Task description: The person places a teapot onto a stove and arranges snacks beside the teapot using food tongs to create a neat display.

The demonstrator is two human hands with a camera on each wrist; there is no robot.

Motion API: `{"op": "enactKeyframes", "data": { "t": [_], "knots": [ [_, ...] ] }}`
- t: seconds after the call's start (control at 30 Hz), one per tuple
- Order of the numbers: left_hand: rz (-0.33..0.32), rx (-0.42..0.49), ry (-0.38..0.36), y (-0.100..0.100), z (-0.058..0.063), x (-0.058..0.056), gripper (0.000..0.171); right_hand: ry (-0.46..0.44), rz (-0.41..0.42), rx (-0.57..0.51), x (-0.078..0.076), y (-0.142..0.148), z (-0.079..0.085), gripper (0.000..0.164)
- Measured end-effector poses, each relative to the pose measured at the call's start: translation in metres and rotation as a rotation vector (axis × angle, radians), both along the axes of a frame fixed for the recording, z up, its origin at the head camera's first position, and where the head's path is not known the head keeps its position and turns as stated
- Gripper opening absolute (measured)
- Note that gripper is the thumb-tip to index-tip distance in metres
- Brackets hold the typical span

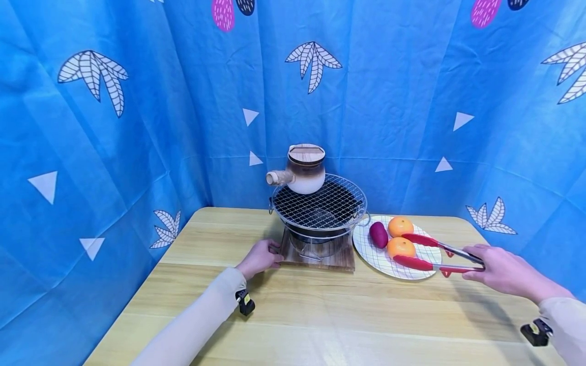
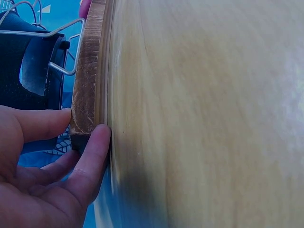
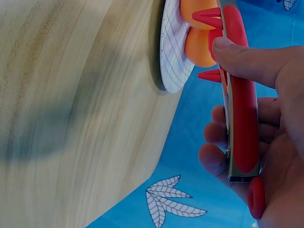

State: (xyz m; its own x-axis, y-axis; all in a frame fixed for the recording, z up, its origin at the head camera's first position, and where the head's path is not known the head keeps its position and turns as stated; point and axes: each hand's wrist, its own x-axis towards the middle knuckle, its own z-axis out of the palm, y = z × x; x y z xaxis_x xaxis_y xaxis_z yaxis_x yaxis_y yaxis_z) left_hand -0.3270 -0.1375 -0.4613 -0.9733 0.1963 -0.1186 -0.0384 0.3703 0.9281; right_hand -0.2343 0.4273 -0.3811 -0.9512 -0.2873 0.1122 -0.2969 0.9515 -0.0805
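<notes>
My left hand holds the left end of a brown wooden board; in the left wrist view, thumb and fingers meet its corner. On the board stands a round black grill stove with a wire rack. In my right hand I grip red-tipped metal tongs. The tongs are spread, with one tip on each side of the nearer orange on a checked plate. Whether the tips touch that orange, I cannot tell. Another orange lies behind it, beside a dark purple oval item.
A small brown-and-white pot with a wooden lid and a side handle sits at the back left of the rack. All this is on a light wooden table. Blue patterned curtains surround the table's back and sides.
</notes>
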Motion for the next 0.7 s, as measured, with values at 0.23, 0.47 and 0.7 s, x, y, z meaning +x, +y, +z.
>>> {"op": "enactKeyframes", "data": {
  "t": [0.23,0.47,0.7],
  "knots": [
    [0.002,-0.003,0.002,0.0007,0.0002,0.0003,0.043,0.004,-0.009,0.008,-0.0013,0.0018,-0.0013,0.067],
    [0.007,0.002,0.0,0.0011,0.0011,0.0013,0.043,0.008,-0.011,0.023,-0.0022,0.0012,-0.0001,0.067],
    [0.009,-0.01,0.004,0.0013,0.0012,0.001,0.044,0.005,-0.014,0.02,-0.0007,-0.0001,0.0023,0.066]
  ]
}}
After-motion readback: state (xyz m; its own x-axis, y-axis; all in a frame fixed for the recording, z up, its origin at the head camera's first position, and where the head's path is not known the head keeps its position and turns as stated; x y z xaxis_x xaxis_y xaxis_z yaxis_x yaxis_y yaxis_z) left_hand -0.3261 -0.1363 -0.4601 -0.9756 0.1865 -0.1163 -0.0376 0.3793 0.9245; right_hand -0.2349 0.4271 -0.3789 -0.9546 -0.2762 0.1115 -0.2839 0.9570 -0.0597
